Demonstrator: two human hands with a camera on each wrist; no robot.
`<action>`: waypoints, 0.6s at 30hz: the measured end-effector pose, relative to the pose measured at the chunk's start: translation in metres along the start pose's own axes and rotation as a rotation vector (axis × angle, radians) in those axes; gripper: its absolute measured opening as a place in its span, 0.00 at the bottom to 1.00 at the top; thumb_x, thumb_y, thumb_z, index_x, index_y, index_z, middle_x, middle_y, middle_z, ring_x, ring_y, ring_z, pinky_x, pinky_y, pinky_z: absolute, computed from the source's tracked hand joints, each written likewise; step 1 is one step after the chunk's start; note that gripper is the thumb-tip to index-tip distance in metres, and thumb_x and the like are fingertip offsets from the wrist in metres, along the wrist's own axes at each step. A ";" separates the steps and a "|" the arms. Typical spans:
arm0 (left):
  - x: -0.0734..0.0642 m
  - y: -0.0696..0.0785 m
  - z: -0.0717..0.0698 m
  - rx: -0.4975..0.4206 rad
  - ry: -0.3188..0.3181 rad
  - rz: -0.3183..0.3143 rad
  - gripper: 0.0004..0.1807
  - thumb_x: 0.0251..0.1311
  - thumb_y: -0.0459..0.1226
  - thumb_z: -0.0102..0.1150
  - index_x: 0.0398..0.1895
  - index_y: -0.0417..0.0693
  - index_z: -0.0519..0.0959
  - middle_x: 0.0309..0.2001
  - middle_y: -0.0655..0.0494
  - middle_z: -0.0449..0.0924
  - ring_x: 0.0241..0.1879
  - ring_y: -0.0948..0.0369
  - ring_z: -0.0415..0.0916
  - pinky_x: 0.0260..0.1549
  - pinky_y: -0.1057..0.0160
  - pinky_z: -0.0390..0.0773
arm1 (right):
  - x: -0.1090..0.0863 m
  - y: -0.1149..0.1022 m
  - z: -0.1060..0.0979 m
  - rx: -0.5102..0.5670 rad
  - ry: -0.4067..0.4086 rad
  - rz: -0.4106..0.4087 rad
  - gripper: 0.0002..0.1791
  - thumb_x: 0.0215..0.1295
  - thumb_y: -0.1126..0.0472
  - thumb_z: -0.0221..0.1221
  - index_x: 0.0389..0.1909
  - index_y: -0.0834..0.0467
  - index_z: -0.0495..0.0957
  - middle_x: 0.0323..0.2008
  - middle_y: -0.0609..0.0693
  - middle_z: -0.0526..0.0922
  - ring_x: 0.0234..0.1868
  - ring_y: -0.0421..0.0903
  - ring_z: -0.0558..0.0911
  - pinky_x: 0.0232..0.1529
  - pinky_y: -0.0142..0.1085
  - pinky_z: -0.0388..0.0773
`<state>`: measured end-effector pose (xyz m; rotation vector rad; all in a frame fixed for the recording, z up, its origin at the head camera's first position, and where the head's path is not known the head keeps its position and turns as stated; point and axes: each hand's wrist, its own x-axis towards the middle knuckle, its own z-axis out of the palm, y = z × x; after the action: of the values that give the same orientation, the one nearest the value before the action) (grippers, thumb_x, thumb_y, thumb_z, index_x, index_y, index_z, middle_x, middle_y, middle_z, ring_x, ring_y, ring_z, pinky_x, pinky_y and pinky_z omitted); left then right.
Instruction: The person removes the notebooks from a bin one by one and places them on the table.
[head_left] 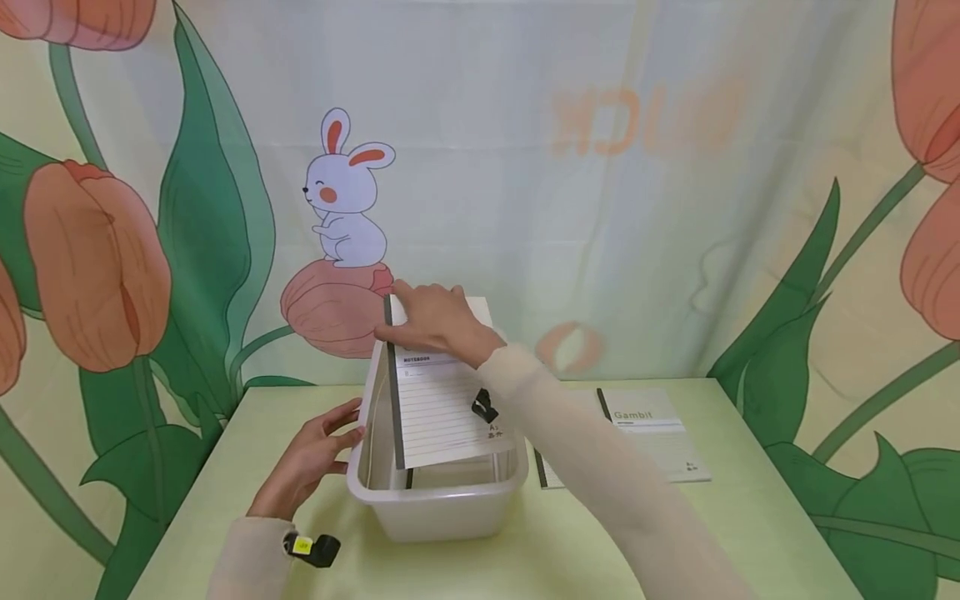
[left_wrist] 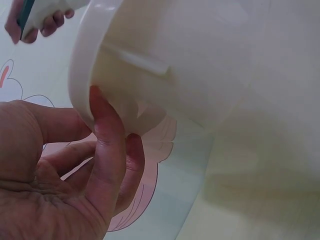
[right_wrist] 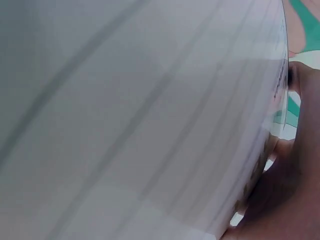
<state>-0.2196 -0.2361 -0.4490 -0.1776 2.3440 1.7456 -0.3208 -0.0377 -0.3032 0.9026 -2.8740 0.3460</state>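
My right hand (head_left: pixel 438 319) grips a notebook (head_left: pixel 442 412) by its upper part. The notebook has a pale lined cover and a dark spine along its left side. It hangs tilted over the opening of a white plastic bin (head_left: pixel 442 508). Ruled lines of the notebook cover (right_wrist: pixel 150 110) fill most of the right wrist view, with the fingers at its edge. My left hand (head_left: pixel 311 457) holds the bin's left rim, and in the left wrist view its thumb and fingers pinch that rim (left_wrist: pixel 82 65). A dark strip shows inside the bin below the notebook; what it belongs to is hidden.
Right of the bin, a notebook marked Gambit (head_left: pixel 652 433) lies on the pale green table (head_left: pixel 757 517). Another notebook (head_left: pixel 551 471) beside it is partly covered by my right sleeve. Behind the table hangs a curtain (head_left: pixel 480 167) printed with tulips and a rabbit.
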 end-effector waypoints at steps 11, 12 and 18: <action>0.000 -0.001 0.001 0.004 -0.004 0.013 0.34 0.71 0.41 0.53 0.77 0.56 0.55 0.75 0.42 0.56 0.66 0.41 0.67 0.46 0.52 0.84 | -0.056 0.056 -0.031 -0.060 0.136 0.027 0.24 0.57 0.34 0.50 0.42 0.49 0.68 0.27 0.45 0.75 0.31 0.45 0.75 0.34 0.43 0.62; 0.000 -0.001 0.000 0.004 -0.003 0.016 0.34 0.71 0.41 0.53 0.77 0.56 0.55 0.75 0.42 0.56 0.65 0.41 0.67 0.46 0.51 0.84 | -0.062 0.063 -0.032 -0.064 0.144 0.037 0.24 0.57 0.34 0.50 0.41 0.49 0.68 0.26 0.45 0.75 0.31 0.45 0.74 0.34 0.43 0.62; -0.001 -0.001 0.000 -0.012 -0.009 0.022 0.34 0.71 0.41 0.53 0.77 0.56 0.55 0.75 0.42 0.57 0.66 0.42 0.67 0.46 0.52 0.84 | -0.102 0.105 -0.026 -0.075 0.153 0.112 0.23 0.58 0.34 0.51 0.37 0.50 0.67 0.25 0.46 0.74 0.29 0.46 0.74 0.32 0.42 0.60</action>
<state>-0.2186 -0.2367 -0.4500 -0.1457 2.3386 1.7666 -0.2968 0.1088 -0.3149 0.6743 -2.7822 0.3014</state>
